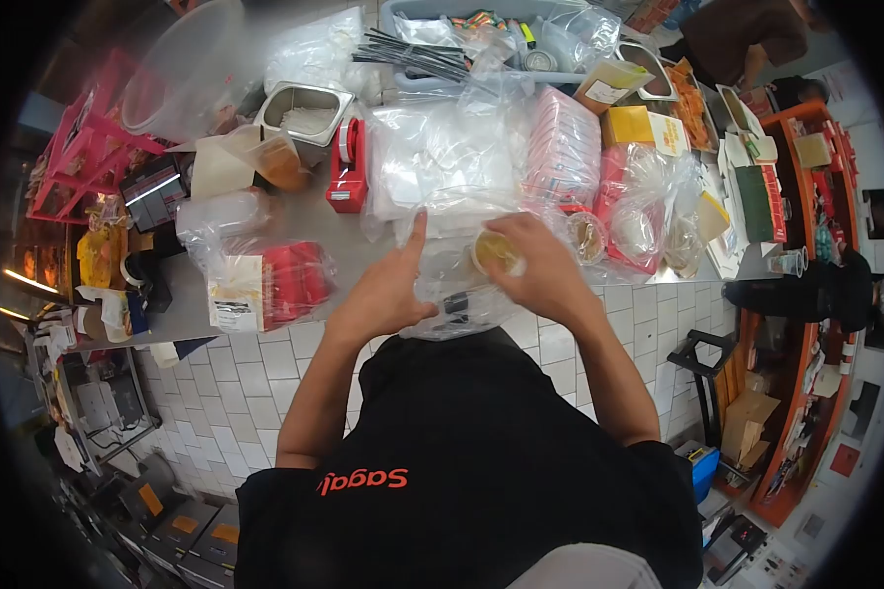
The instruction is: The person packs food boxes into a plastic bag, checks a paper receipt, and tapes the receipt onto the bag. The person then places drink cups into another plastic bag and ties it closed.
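My left hand [381,293] lies at the left side of a clear plastic bag [452,270] at the table's front edge. Its index finger points away from me and its thumb is spread, with nothing held between them. Fingers of my right hand [538,267] curl around a small round tub [494,252] with yellowish contents, over the bag's right part. Something small and dark [456,304] shows through the plastic near the edge. Just beyond both hands lies a stack of clear plastic bags [442,157].
Left of the stack stands a red tape dispenser [347,167], with a metal pan [304,110] behind it. Red packs in plastic [295,283] lie front left. Pink-white packs [563,147] and bagged goods [638,221] sit to the right. A grey bin [398,22] is at the back.
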The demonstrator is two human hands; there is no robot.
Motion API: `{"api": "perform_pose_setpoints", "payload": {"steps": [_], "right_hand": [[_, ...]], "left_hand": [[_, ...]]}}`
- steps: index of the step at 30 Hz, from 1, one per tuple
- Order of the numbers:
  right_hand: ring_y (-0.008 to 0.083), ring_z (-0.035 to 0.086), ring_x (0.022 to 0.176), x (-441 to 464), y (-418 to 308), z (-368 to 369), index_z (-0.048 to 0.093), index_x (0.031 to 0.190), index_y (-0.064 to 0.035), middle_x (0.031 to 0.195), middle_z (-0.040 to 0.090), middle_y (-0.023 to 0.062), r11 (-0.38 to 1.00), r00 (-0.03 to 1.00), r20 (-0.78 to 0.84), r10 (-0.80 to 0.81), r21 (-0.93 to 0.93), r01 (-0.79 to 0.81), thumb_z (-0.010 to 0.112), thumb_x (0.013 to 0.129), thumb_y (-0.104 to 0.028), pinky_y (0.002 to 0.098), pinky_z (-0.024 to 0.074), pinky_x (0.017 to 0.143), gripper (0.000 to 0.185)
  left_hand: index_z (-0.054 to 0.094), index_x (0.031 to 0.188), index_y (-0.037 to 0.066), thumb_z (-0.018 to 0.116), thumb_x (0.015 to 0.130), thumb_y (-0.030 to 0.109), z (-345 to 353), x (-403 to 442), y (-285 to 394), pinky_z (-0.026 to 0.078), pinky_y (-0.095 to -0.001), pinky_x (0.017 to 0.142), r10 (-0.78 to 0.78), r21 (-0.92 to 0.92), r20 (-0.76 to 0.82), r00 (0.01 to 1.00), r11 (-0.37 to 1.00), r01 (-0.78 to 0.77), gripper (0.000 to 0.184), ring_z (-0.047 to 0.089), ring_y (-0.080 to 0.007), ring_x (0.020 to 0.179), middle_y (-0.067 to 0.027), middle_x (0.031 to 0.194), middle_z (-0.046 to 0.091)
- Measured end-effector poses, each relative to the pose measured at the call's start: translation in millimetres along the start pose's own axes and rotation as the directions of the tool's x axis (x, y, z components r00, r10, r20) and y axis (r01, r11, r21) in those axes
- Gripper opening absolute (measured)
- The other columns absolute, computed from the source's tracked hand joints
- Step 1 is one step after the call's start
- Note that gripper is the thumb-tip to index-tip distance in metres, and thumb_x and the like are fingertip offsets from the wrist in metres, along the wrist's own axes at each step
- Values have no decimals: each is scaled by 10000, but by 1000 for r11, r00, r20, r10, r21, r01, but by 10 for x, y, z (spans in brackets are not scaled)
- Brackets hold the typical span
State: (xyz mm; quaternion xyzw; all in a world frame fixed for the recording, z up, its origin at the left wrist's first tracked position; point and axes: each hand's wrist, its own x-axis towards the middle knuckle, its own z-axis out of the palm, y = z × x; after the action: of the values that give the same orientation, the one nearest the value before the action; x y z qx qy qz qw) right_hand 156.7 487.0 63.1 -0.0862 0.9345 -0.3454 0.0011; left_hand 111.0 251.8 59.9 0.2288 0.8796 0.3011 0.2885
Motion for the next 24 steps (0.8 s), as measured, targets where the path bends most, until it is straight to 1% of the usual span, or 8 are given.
{"api": "perform_pose_setpoints", "payload": {"steps": [3, 5, 8, 11, 15, 17, 20, 24], "right_hand": [[295, 621, 1004, -140, 258, -519, 612, 1097, -24, 1154, 601, 172, 947, 907, -274, 320, 123, -297, 630, 824, -84, 406, 526, 849, 281], [293, 610, 1031, -227, 771, -617, 588, 1184, -58, 1194, 586, 142, 947, 929, -261, 262, -115, -300, 624, 803, -5, 387, 532, 826, 386], [392, 493, 1209, -313, 1235, -327, 438, 1398, -170, 1301, 504, 169, 798, 956, 105, 275, -579, -166, 720, 721, -126, 548, 394, 994, 735], [392, 511, 1171, -231, 1286, -213, 455, 1383, -180, 1277, 513, 166, 750, 938, 65, 342, -621, -230, 751, 690, -169, 554, 412, 965, 753], [388, 520, 1133, -203, 737, -510, 486, 1355, -167, 1250, 520, 164, 743, 901, 108, 421, -610, -274, 750, 693, -167, 506, 431, 957, 714], [374, 517, 1077, -258, 395, -756, 523, 1318, -160, 1174, 517, 157, 786, 919, -50, 391, -500, -362, 745, 634, -125, 483, 435, 948, 720], [366, 510, 1086, -254, -298, -1158, 538, 1314, -156, 1164, 517, 159, 811, 956, -144, 257, -506, -294, 756, 618, -133, 460, 437, 947, 730], [372, 493, 1165, -123, -699, -1032, 563, 1290, -104, 1193, 514, 186, 984, 998, 41, 47, -173, -40, 731, 611, -87, 431, 429, 993, 701]], "left_hand": [[104, 1556, 69, 819, 714, 230, -2, -30, -95, 426, -426, 997, 54, -106, -27, 998, 993, -57, 1116, 566, -415, 1133, -301, 1206, 574], [155, 1557, 89, 822, 727, 253, 13, -62, -124, 403, -424, 1031, 131, -118, -69, 989, 983, -139, 1078, 539, -413, 1193, -307, 1271, 547], [228, 1549, 125, 817, 738, 255, 18, -129, -95, 387, -438, 1047, 144, -213, -113, 983, 963, -165, 1010, 512, -409, 1237, -313, 1309, 519], [198, 1553, 128, 810, 729, 251, 75, -233, -102, 409, -439, 1033, 83, -183, -107, 991, 978, -101, 1034, 487, -450, 1242, -327, 1355, 458], [162, 1558, 112, 808, 736, 246, 153, -245, -42, 390, -443, 1053, 0, -163, -73, 997, 987, -12, 1054, 483, -450, 1246, -310, 1352, 470], [145, 1562, 108, 815, 731, 255, 214, -256, -58, 372, -443, 1070, -59, -200, -41, 997, 979, 49, 1077, 482, -434, 1252, -283, 1354, 491], [109, 1559, 71, 802, 738, 237, 279, -259, -105, 363, -433, 1080, 46, -216, -126, 991, 974, -73, 1087, 477, -435, 1256, -290, 1338, 500], [105, 1557, 49, 759, 742, 183, 247, -220, -118, 335, -411, 1108, 83, -304, -128, 988, 945, -119, 1053, 451, -404, 1307, -283, 1394, 468]]}}
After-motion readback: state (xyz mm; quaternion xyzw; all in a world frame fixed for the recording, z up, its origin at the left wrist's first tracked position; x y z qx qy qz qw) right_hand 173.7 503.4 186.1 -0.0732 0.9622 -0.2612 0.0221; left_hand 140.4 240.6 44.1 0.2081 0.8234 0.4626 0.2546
